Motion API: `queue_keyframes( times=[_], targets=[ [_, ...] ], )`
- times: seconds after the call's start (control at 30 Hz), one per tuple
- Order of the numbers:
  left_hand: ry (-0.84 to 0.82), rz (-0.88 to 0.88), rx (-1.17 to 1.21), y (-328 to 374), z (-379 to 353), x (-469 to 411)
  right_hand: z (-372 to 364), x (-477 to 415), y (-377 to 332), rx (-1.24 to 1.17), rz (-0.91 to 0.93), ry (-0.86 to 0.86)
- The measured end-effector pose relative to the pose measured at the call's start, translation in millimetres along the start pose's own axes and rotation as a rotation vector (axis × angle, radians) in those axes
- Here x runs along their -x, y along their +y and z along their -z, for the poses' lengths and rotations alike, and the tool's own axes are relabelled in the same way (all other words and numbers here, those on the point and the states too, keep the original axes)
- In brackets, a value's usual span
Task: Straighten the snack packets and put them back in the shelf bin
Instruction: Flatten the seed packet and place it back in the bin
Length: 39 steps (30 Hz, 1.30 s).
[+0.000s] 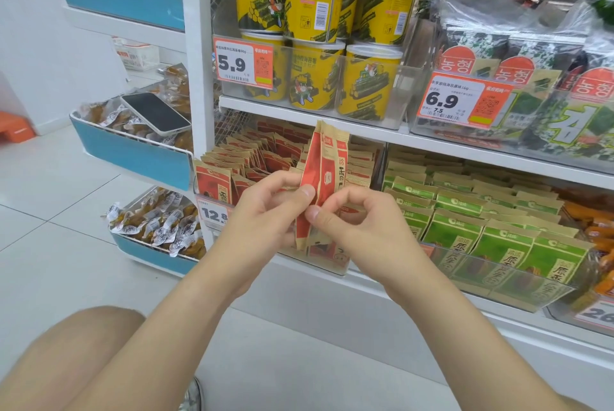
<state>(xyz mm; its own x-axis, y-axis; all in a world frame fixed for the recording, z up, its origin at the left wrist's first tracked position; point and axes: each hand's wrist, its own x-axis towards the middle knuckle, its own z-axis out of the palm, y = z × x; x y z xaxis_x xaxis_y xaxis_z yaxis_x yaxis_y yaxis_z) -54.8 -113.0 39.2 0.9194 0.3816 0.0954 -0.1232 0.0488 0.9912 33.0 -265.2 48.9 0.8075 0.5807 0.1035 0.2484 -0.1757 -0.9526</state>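
A small stack of red and kraft-brown snack packets (324,165) stands upright in front of the lower shelf, held between both hands. My left hand (265,211) pinches the stack's left side with thumb and fingers. From the right, my right hand (358,221) pinches its lower part, thumb on the front. Behind the hands is the clear shelf bin (212,208) with several more red packets (239,158) standing in rows, some leaning. The lower ends of the held packets are partly hidden by my fingers.
Green packets (481,228) fill the bin to the right. Yellow tubs (312,78) and seaweed packs (548,105) sit on the shelf above. At the left, blue side bins (133,151) hold wrapped snacks and a phone (154,113). My knee is at the lower left.
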Motion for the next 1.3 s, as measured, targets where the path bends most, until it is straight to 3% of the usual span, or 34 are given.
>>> queue_keyframes(
  times=[0.13,0.4,0.57,0.7,0.8,0.97,1.03,1.13,1.2,1.3],
  targets=[
    [0.019,0.018,0.034,-1,1,0,-2,0,5,0.181,0.073,0.12],
    [0.062,0.023,0.027,4,3,0,4,0,-5,-0.159,-0.062,0.033],
    [-0.003,-0.03,0.011,10,0,4,8,1,-12,-0.136,-0.078,0.098],
    [0.109,-0.143,-0.086,6,-5,6,9,0,-11,-0.104,-0.083,0.074],
    [0.145,-0.058,0.025,5,-2,3,7,-2,-11,-0.205,-0.076,0.077],
    [0.059,0.149,0.191,2,-1,-1,6,-2,-14,-0.319,-0.047,0.061],
    [0.118,0.112,0.043,1,-2,-1,7,-2,-14,-0.283,-0.048,0.072],
    [0.269,-0.121,-0.288,-2,-2,0,5,0,-11,-0.129,0.005,0.131],
    [0.265,-0.232,-0.413,-8,-2,0,2,1,-8,0.019,0.088,0.154],
    [0.232,-0.229,-0.479,-9,-3,1,-3,4,-4,0.172,0.178,0.087]
  ],
)
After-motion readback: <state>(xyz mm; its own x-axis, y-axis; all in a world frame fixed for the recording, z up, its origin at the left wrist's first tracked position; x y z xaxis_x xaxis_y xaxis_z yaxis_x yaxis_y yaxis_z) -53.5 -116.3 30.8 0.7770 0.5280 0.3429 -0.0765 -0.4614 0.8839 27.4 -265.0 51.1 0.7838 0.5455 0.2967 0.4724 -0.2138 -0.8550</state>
